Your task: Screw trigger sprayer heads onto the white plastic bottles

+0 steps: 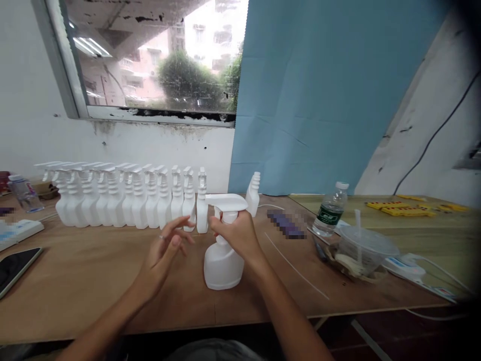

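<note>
A white spray bottle (224, 268) stands upright near the middle of the table, its trigger head (227, 201) on top with the nozzle pointing left. My right hand (237, 231) is wrapped round the neck just below that head, so the collar is mostly hidden. To the left, my left hand (165, 250) hovers with its fingers apart and holds nothing; a ring shows on one finger. Behind it runs a row of several white spray bottles (139, 205) with trigger heads. One white bottle without a head (254, 193) stands at the back, right of the row.
On the right are a thin white tube (296, 271), a water bottle (330, 213), a clear lidded bowl with a straw (366, 248) and a white power strip (406, 268). A phone (17, 268) and another clear bottle (25, 195) are at the left. The table's front edge (180, 330) is close.
</note>
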### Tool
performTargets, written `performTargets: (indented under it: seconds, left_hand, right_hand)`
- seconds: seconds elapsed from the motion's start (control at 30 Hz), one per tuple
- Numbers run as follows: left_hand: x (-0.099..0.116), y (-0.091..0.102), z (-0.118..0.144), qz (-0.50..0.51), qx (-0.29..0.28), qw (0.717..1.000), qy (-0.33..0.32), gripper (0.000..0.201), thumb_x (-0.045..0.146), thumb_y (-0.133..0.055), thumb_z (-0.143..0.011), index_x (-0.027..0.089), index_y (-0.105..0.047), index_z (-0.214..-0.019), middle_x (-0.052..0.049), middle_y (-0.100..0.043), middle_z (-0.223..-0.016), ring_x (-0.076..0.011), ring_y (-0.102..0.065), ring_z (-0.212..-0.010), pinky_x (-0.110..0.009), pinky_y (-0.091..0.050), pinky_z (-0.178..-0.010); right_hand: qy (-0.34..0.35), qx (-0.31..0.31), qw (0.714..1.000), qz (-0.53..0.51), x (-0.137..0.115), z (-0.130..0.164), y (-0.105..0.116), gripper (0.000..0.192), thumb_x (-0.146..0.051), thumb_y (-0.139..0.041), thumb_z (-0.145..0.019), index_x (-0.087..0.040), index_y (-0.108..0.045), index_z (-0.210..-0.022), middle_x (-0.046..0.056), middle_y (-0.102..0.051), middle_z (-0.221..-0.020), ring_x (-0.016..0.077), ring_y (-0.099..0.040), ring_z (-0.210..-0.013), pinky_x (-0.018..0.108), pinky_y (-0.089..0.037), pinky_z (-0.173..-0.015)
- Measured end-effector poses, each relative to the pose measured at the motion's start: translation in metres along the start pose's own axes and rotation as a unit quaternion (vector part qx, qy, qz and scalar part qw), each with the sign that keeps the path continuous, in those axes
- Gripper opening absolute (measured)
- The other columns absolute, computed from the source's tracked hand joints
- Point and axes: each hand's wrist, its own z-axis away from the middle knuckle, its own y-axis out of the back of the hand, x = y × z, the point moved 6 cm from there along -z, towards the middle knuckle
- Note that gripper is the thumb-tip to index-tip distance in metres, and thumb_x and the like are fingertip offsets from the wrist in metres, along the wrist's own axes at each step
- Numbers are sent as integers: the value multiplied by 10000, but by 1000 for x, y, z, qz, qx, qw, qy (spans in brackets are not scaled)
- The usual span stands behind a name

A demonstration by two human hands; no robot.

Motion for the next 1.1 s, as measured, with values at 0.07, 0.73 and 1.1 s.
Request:
performTargets:
  seconds: [0.07, 0.73, 1.1]
  left_hand:
    - [-23, 1, 25, -40, 11, 997, 58, 338, 386, -360, -1002, 263, -444, -1305, -78, -553, -1207, -187, -584, -890, -301, -491, -719]
    - [-65, -30, 62, -350, -244, 904, -4, 319, 268, -460, -961, 270, -542, -1269, -56, -548, -1278, -227, -490, -1163, -392, -437, -998]
    - [-64, -30, 61, -324, -250, 912, 13, 330, 249, -449, -959, 277, -539, -1275, -61, -538, -1290, -239, -482, -1176, -416, -421, -1020]
  right_hand:
    - [10, -3, 1000, 4, 0, 1, 0, 192, -258, -687, -679, -186, -527, -600, -32, -575, -514, 139, -580, -479, 230, -453, -492]
    - [14, -100, 989, 108, 2, -7, 45, 401, -444, -783, -648, -161, -678, -912, 75, -696, -905, 264, -643, -853, 378, -517, -744]
    - [-25, -98, 995, -3, 31, -130, 47, 484, -192, -855, -490, -157, -614, -909, 57, -722, -811, 218, -663, -753, 332, -518, -683]
